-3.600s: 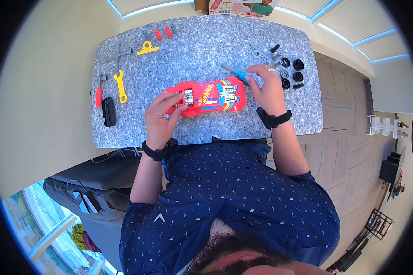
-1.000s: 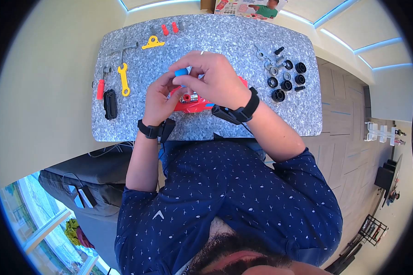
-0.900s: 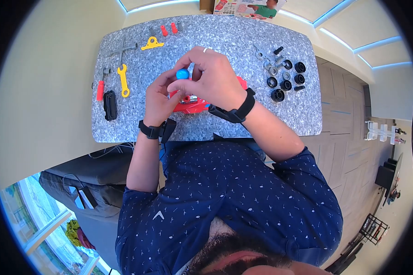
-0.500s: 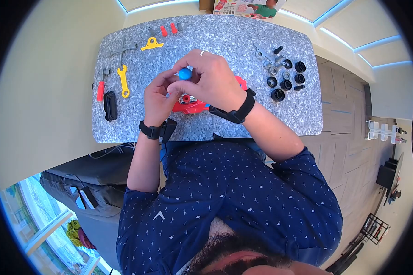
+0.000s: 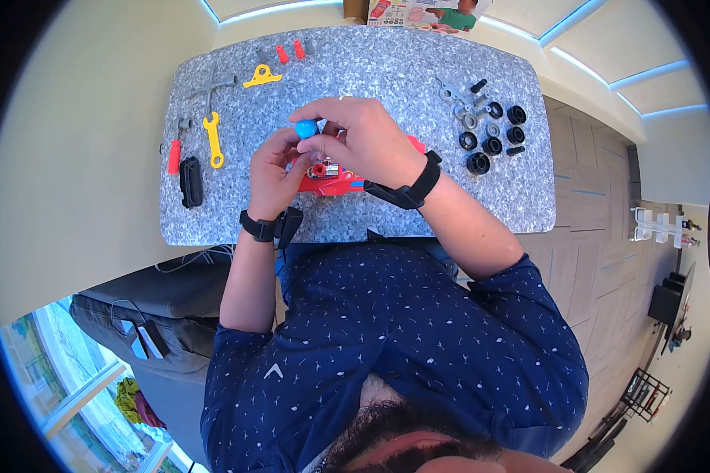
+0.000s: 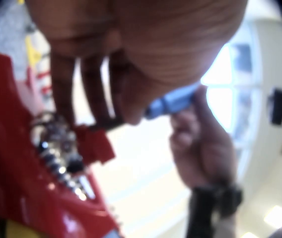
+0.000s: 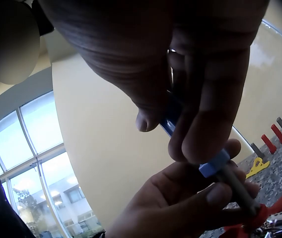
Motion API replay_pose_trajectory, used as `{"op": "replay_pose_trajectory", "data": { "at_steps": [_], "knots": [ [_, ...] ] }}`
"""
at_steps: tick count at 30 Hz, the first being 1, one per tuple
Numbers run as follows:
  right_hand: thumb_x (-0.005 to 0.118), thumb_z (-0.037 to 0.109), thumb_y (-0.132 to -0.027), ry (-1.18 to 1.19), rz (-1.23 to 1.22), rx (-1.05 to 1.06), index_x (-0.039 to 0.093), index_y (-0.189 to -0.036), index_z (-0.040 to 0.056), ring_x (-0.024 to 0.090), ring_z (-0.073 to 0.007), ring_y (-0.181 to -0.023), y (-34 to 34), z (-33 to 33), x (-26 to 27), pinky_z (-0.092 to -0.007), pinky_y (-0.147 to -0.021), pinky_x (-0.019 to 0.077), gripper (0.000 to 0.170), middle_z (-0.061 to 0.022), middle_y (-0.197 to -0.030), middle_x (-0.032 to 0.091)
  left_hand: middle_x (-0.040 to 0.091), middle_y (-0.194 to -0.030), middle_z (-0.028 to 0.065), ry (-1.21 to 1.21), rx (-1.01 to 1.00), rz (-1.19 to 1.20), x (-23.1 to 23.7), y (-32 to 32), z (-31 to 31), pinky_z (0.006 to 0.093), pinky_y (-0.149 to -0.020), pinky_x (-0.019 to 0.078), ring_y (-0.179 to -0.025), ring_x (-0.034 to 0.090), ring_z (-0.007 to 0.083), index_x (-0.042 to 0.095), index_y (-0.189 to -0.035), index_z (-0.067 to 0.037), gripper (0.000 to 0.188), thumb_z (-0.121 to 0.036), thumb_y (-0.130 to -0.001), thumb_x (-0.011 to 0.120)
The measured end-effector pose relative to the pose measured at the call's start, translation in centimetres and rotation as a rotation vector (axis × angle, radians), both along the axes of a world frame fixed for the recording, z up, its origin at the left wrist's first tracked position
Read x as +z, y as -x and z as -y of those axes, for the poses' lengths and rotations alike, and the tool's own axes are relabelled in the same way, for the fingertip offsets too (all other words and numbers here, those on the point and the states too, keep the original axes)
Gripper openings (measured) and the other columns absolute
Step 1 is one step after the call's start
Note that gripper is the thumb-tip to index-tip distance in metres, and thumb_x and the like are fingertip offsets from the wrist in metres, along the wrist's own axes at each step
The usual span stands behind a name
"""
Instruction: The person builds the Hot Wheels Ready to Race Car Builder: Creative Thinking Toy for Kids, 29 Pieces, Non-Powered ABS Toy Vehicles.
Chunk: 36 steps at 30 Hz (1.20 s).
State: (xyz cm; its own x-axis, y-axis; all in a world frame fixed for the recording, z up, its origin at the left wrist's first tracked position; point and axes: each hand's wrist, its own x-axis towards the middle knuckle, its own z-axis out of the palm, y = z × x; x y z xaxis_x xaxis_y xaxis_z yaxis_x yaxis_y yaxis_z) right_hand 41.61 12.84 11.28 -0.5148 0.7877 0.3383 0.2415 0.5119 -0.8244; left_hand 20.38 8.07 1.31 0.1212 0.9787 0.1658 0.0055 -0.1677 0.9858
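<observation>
A toy screwdriver with a blue handle [image 5: 306, 129] and a grey shaft [image 7: 238, 191] stands tilted over a red toy car [image 5: 331, 185]. My right hand [image 5: 375, 138] grips the handle between thumb and fingers. Around the shaft, just below the blue collar, curl the thumb and fingers of my left hand [image 5: 272, 175]. The shaft's lower end meets a small red piece [image 6: 96, 144] beside the car's silver engine part [image 6: 61, 158]. My right hand and wrist cover much of the car in the head view.
Black wheels [image 5: 516, 115] and grey parts [image 5: 469, 122] lie at the table's right. To the left are a yellow wrench [image 5: 212, 140], a red-handled tool [image 5: 173, 158] and a black part [image 5: 190, 182]. A yellow bracket [image 5: 261, 76] and red pegs [image 5: 282, 54] lie farther back.
My right hand has taken the screwdriver from the table beyond the car and brought it left over the car. My left hand has moved from the car to the shaft. The handle's tilt has shifted slightly.
</observation>
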Motion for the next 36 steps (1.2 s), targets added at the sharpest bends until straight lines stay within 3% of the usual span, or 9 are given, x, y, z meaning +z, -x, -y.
{"op": "replay_pose_trajectory", "data": {
  "at_steps": [4,7,10,13,16,22,25,31,36],
  "knots": [
    [0.086,0.015,-0.093,0.029,-0.047,-0.014,0.080,-0.126,0.0081,0.080,-0.0289,-0.083,-0.7,0.4,0.8,-0.0385,-0.076,0.0633,0.034,-0.0157,-0.097,0.081,0.074,-0.123,0.0083,0.016,-0.019,0.066,0.7,-0.2,0.6,0.0352,-0.102,0.0608,-0.116,0.074,0.0161,0.070,-0.132,0.002,0.028,0.004,-0.104,0.073],
    [0.087,0.009,-0.095,-0.013,-0.074,0.036,0.081,-0.133,0.0109,0.079,-0.0150,-0.079,-0.9,0.7,1.0,-0.0291,-0.070,0.0620,0.039,-0.0107,-0.095,0.082,0.075,-0.124,0.0084,0.000,-0.083,0.054,0.9,0.4,1.1,0.0350,-0.104,0.0593,-0.117,0.074,0.0169,0.070,-0.133,0.001,0.028,-0.001,-0.106,0.074],
    [0.087,0.016,-0.092,0.064,-0.057,0.064,0.081,-0.128,0.0101,0.079,-0.0265,-0.082,-0.8,1.0,0.5,-0.0371,-0.076,0.0633,0.037,-0.0152,-0.096,0.080,0.075,-0.124,0.0079,0.067,-0.056,0.060,1.3,0.2,1.9,0.0349,-0.106,0.0572,-0.118,0.074,0.0174,0.070,-0.136,0.002,0.032,-0.002,-0.105,0.075],
    [0.088,0.016,-0.091,0.075,-0.044,0.060,0.081,-0.127,0.0100,0.079,-0.0261,-0.081,-0.8,1.4,0.8,-0.0364,-0.076,0.0634,0.037,-0.0148,-0.097,0.081,0.075,-0.125,0.0082,0.022,-0.055,0.087,1.0,0.6,2.5,0.0359,-0.108,0.0558,-0.120,0.073,0.0183,0.069,-0.138,0.002,0.037,0.000,-0.102,0.076],
    [0.090,0.012,-0.092,-0.015,-0.091,0.070,0.082,-0.131,0.0118,0.078,-0.0148,-0.076,-0.7,1.7,0.7,-0.0288,-0.070,0.0615,0.040,-0.0093,-0.093,0.080,0.075,-0.126,0.0089,-0.122,-0.042,0.061,1.7,0.4,3.1,0.0368,-0.108,0.0552,-0.122,0.071,0.0188,0.070,-0.139,0.000,0.042,0.003,-0.098,0.078],
    [0.091,0.014,-0.090,-0.024,0.018,0.095,0.082,-0.128,0.0112,0.076,-0.0177,-0.076,-0.9,1.9,1.2,-0.0306,-0.071,0.0617,0.039,-0.0085,-0.097,0.080,0.076,-0.124,0.0084,-0.145,0.032,-0.035,1.7,-0.2,3.6,0.0348,-0.105,0.0556,-0.118,0.071,0.0176,0.075,-0.130,0.000,0.037,0.004,-0.094,0.082],
    [0.092,0.015,-0.088,-0.184,-0.014,0.120,0.083,-0.125,0.0110,0.077,-0.0203,-0.081,-0.4,2.0,0.9,-0.0314,-0.073,0.0617,0.038,-0.0076,-0.103,0.081,0.078,-0.121,0.0076,-0.021,0.071,0.021,0.1,0.3,3.5,0.0332,-0.102,0.0564,-0.115,0.072,0.0157,0.075,-0.127,0.000,0.034,0.003,-0.095,0.083],
    [0.091,0.013,-0.088,-0.182,-0.125,0.203,0.083,-0.120,0.0094,0.075,-0.0225,-0.082,-0.6,1.3,0.2,-0.0321,-0.075,0.0609,0.033,-0.0096,-0.112,0.081,0.078,-0.122,0.0082,0.012,-0.055,-0.002,1.5,0.4,3.7,0.0327,-0.100,0.0586,-0.113,0.074,0.0146,0.073,-0.132,0.002,0.034,0.002,-0.099,0.080],
    [0.094,0.015,-0.087,0.015,-0.084,0.109,0.083,-0.118,0.0104,0.069,-0.0161,-0.075,-0.3,2.8,1.6,-0.0301,-0.070,0.0578,0.033,-0.0059,-0.106,0.079,0.079,-0.122,0.0102,0.079,-0.012,-0.024,1.5,0.0,4.1,0.0341,-0.098,0.0616,-0.112,0.075,0.0164,0.069,-0.141,0.002,0.045,0.000,-0.098,0.081]
  ]
}}
